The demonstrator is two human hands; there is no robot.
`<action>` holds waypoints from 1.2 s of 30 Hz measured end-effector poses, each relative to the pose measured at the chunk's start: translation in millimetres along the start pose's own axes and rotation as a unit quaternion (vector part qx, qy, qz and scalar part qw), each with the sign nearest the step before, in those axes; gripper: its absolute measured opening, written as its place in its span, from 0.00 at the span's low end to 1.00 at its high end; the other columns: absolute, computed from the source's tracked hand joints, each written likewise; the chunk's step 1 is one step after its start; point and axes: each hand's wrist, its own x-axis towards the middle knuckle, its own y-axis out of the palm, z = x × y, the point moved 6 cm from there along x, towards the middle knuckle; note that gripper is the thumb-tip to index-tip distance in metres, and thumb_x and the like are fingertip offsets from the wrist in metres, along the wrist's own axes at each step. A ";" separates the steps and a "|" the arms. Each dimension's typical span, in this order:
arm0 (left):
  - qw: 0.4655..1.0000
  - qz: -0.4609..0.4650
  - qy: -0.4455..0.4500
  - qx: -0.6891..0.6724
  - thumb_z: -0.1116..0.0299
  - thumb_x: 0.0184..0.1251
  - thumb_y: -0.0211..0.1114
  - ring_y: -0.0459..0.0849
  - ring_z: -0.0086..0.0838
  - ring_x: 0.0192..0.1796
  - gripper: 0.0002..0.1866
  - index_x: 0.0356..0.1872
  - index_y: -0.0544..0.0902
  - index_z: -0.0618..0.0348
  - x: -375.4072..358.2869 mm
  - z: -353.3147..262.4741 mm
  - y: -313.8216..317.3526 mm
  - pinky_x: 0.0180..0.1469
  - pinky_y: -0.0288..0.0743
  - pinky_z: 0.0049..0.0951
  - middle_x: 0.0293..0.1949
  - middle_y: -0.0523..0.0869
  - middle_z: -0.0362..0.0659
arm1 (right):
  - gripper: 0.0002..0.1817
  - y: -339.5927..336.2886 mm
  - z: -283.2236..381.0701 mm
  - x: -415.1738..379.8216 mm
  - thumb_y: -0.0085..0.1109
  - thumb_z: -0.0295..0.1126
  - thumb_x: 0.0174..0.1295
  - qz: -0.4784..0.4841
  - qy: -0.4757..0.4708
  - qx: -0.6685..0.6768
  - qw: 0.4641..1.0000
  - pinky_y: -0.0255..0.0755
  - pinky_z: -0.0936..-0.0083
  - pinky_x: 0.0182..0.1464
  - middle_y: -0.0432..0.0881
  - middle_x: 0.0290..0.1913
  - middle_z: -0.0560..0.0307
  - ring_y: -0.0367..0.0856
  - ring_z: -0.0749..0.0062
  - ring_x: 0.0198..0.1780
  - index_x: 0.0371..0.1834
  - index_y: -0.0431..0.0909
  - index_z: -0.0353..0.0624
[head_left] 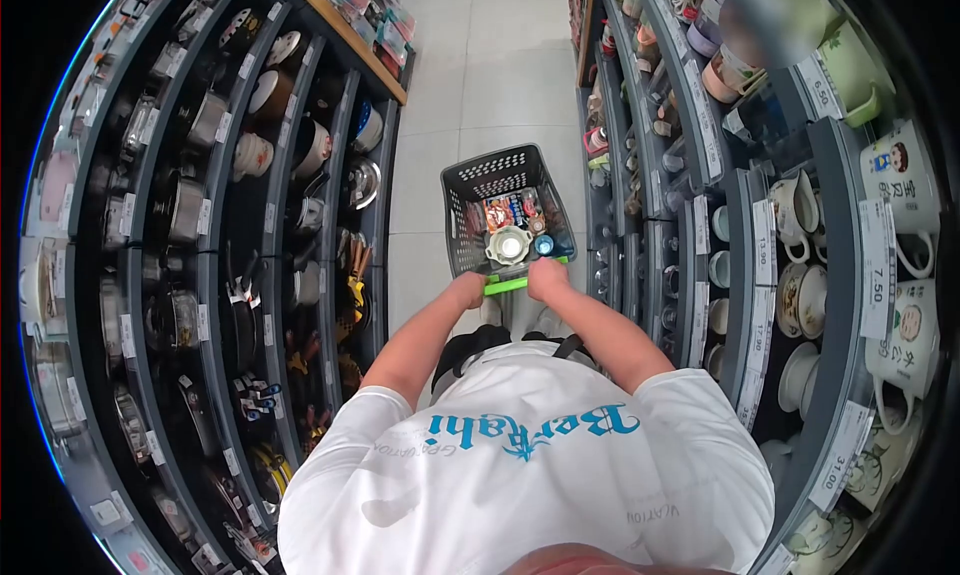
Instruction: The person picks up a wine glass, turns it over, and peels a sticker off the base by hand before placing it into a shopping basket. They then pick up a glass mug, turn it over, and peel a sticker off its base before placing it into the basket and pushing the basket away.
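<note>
Both hands — left, right — closed on green handle of cart.

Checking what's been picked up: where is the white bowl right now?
In the head view, the white bowl sits inside the grey cart, at its near end, just ahead of both hands on the green handle.

1 shopping cart, 2 hands on 1 green handle, 1 white bowl inside.

Shirt print: "BerRabi" in blue, mirrored; smaller grey print beneath, unreadable
Right shelf price tags: "6.50", "13.90", "7.50", "31.00"
Left shelf tags: too small to read
</note>
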 end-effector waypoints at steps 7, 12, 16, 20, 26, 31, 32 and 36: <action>0.997 0.015 0.049 0.054 0.74 0.53 0.60 0.85 0.46 0.49 0.22 0.53 0.82 0.51 -12.2 -7.0 27.0 0.51 0.80 0.42 0.43 0.87 0.51 | 0.14 20.1 6.1 -27.1 0.57 0.31 0.55 0.023 -0.008 -0.016 1.000 0.81 0.63 0.50 0.86 0.48 0.46 0.85 0.57 0.50 0.44 0.86 0.43; 0.997 -0.009 0.062 0.041 0.65 0.56 0.67 0.85 0.45 0.49 0.19 0.51 0.83 0.52 -33.7 -16.1 32.9 0.51 0.80 0.42 0.44 0.87 0.51 | 0.15 52.8 1.1 -29.1 0.58 0.31 0.54 0.039 0.017 -0.020 0.999 0.80 0.63 0.51 0.86 0.48 0.48 0.85 0.57 0.50 0.44 0.86 0.44; 0.995 -0.026 0.092 0.022 0.52 0.56 0.71 0.85 0.45 0.49 0.23 0.50 0.83 0.52 -37.8 -19.3 48.7 0.52 0.79 0.43 0.44 0.87 0.50 | 0.15 60.3 0.1 -48.2 0.60 0.31 0.52 0.027 0.051 -0.008 0.998 0.80 0.62 0.51 0.86 0.48 0.49 0.85 0.56 0.51 0.44 0.86 0.43; 0.997 -0.046 0.061 -0.024 0.46 0.56 0.71 0.85 0.45 0.49 0.27 0.50 0.83 0.53 -61.5 -28.4 62.4 0.52 0.79 0.43 0.44 0.87 0.50 | 0.15 81.1 2.6 -67.6 0.61 0.30 0.53 0.042 0.078 -0.006 0.996 0.80 0.63 0.51 0.85 0.50 0.47 0.85 0.56 0.52 0.44 0.86 0.42; 0.996 -0.069 0.056 0.002 0.49 0.57 0.69 0.86 0.43 0.47 0.21 0.45 0.86 0.53 -66.7 -35.0 100.8 0.50 0.80 0.42 0.42 0.88 0.49 | 0.15 117.9 5.8 -100.7 0.62 0.28 0.53 0.037 0.108 0.011 0.993 0.80 0.62 0.51 0.85 0.50 0.48 0.84 0.56 0.52 0.45 0.86 0.43; 0.993 -0.072 0.090 0.030 0.57 0.58 0.64 0.87 0.43 0.46 0.15 0.42 0.87 0.52 -86.1 -40.6 115.7 0.49 0.81 0.41 0.41 0.88 0.49 | 0.14 133.7 20.5 -137.6 0.61 0.27 0.53 0.017 0.140 0.051 0.989 0.80 0.61 0.51 0.85 0.50 0.48 0.84 0.55 0.53 0.45 0.86 0.44; 0.992 -0.073 0.094 0.034 0.57 0.58 0.64 0.87 0.43 0.46 0.15 0.42 0.87 0.52 -88.7 -40.7 118.8 0.49 0.81 0.41 0.41 0.88 0.49 | 0.14 137.4 22.6 -141.8 0.61 0.27 0.53 0.013 0.144 0.054 0.988 0.80 0.61 0.51 0.85 0.50 0.48 0.84 0.55 0.53 0.45 0.86 0.44; 0.991 -0.069 0.104 0.055 0.56 0.58 0.64 0.87 0.43 0.45 0.15 0.42 0.87 0.52 -97.1 -39.8 135.4 0.49 0.81 0.41 0.41 0.88 0.50 | 0.15 156.2 30.3 -153.0 0.61 0.28 0.53 0.013 0.145 0.055 0.988 0.80 0.61 0.51 0.85 0.51 0.49 0.84 0.56 0.53 0.45 0.86 0.44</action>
